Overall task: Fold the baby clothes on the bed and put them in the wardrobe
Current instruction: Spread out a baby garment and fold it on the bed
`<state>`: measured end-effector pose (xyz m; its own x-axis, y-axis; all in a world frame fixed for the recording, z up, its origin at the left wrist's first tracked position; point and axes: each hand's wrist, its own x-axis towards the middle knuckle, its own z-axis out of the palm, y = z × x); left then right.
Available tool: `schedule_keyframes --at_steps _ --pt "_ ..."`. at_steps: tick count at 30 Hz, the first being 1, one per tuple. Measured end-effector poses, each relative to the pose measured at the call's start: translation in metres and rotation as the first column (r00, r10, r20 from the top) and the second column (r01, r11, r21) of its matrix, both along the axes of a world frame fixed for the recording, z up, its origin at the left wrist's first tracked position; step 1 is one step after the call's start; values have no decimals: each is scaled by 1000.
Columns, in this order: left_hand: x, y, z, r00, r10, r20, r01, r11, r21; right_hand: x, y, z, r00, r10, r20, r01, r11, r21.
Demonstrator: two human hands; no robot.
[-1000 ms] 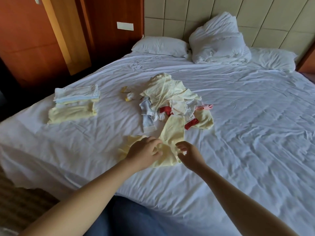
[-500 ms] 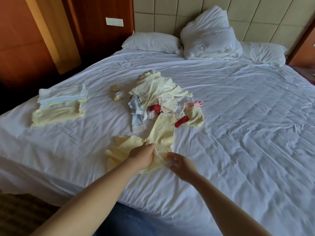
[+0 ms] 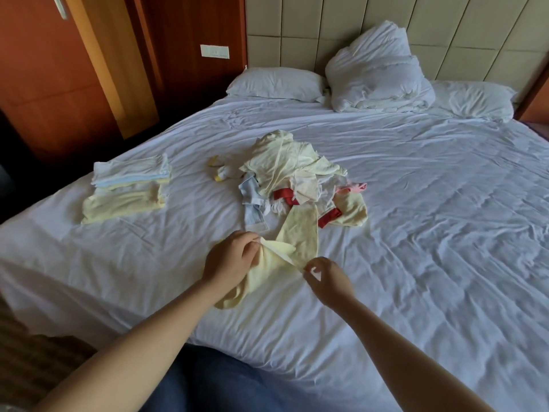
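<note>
I have a pale yellow garment [image 3: 297, 248] pinched at its top edge between both hands, near the front of the bed [image 3: 416, 233]. My left hand [image 3: 230, 258] is closed on one end of that edge, and the fingers of my right hand [image 3: 323, 276] are nipped together on the other end, so the edge stretches between them while the rest of the cloth hangs and trails on the sheet. I judge this to be the opening-out step for 1 more piece: getting it straight before any fold. Just beyond it lies the loose heap [image 3: 297, 176] of unfolded baby clothes, yellow, white, blue and red, touching the far end of what I hold. Well apart on the left sits the folded stack [image 3: 127, 188], which tells me the task is roughly part-way, with nothing yet in the wardrobe [image 3: 59, 84]. Next I should draw the piece clear of the heap, lay it flat and smooth it, then fold it to match the stack.
</note>
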<state>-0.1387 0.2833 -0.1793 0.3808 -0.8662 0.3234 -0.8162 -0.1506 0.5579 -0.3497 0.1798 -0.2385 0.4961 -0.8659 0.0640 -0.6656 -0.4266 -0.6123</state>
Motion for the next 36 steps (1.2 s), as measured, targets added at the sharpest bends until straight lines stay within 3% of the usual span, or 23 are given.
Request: schedule_keyframes --at_steps 8,15,20,24,27,32,36 --pt "25 2 50 993 114 -13 -114 983 -141 15 2 58 919 -112 377 -12 951 310" --pt "23 3 89 997 76 13 -71 973 -221 11 11 80 935 -71 347 -27 962 270" --pt "29 5 108 997 72 -18 -74 960 -272 4 11 107 785 -236 573 24 935 353" --pt "29 7 129 997 34 -76 -53 961 -271 -1 15 139 695 -201 691 12 963 268" --pt "29 9 145 981 2 -193 -53 964 -259 -6 14 166 690 -148 708 30 984 176" --pt "32 11 167 930 -109 -350 34 976 -214 -21 7 200 845 -19 535 90 990 -107" --pt "37 17 180 923 -154 -352 111 984 -139 -30 0 215 944 0 331 89 963 -256"
